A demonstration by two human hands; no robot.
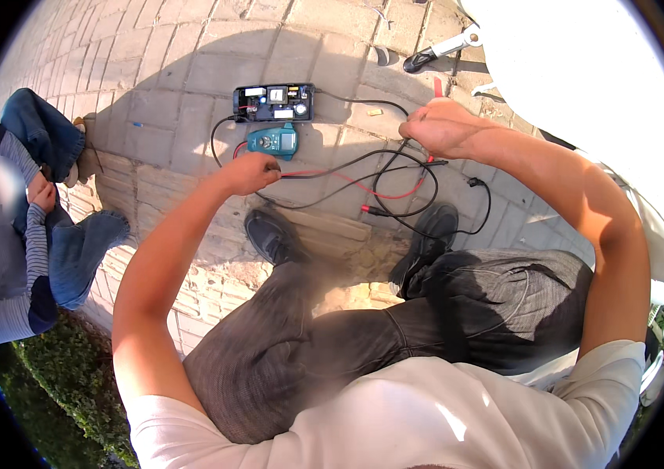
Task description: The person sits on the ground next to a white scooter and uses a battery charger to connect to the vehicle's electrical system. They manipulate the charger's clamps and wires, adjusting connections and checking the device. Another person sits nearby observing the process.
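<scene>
My left hand (252, 173) is closed, its fingertips round a black cable (324, 168) beside a red lead. Just beyond it lies a teal multimeter (272, 141) with a small grey display. Touching the multimeter's far side is an opened black charger case (275, 102) with its circuit board and components exposed. To the right, my right hand (445, 129) is closed round a black cord (367, 100) that runs from the case. A red piece shows past its knuckles and a red probe end (430, 159) below it. Its fingers hide how these are held.
Looped cables with a red-tipped connector (369, 209) and a black plug (475, 182) lie on the paving. A white vehicle body (582, 70) with a kickstand (445, 48) stands at right. At left sits another person (35, 211) beside a hedge (74, 375). My shoes (273, 234) are close to the cables.
</scene>
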